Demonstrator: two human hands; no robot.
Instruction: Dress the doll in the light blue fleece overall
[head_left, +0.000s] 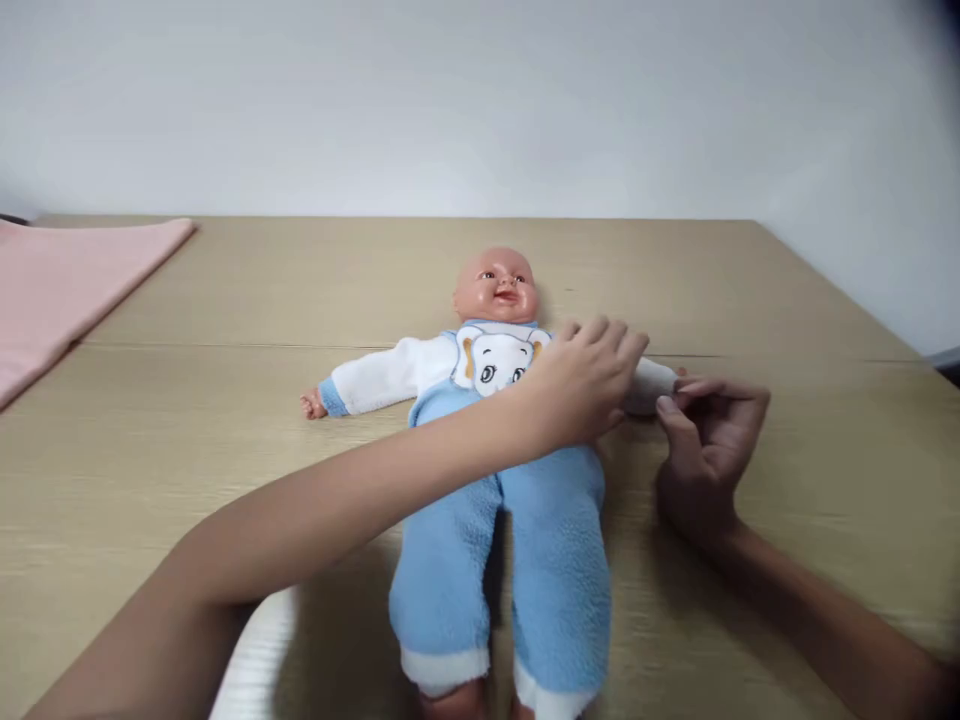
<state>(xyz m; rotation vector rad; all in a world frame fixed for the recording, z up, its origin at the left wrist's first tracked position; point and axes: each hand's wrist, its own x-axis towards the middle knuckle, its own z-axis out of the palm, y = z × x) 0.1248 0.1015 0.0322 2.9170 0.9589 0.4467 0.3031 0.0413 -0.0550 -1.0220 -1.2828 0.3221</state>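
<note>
A baby doll (498, 285) lies on its back on the wooden table, head away from me. It wears a fuzzy suit (559, 540) with light blue trousers, white sleeves and a white animal face on the chest. My left hand (585, 385) reaches across the doll with bent fingers around its sleeve near the shoulder, hiding part of the chest. At the end of that same sleeve (651, 385), my right hand (709, 435) pinches the cuff with thumb and fingers. Only a sliver of the doll's hand shows there. Its other arm (375, 380) stretches out to the left, with a blue cuff.
A pink cloth (67, 290) lies flat at the table's left side. The table (262, 285) has a seam running across it and ends at a pale wall (450, 110). Something white (259, 660) shows beneath my left forearm at the bottom.
</note>
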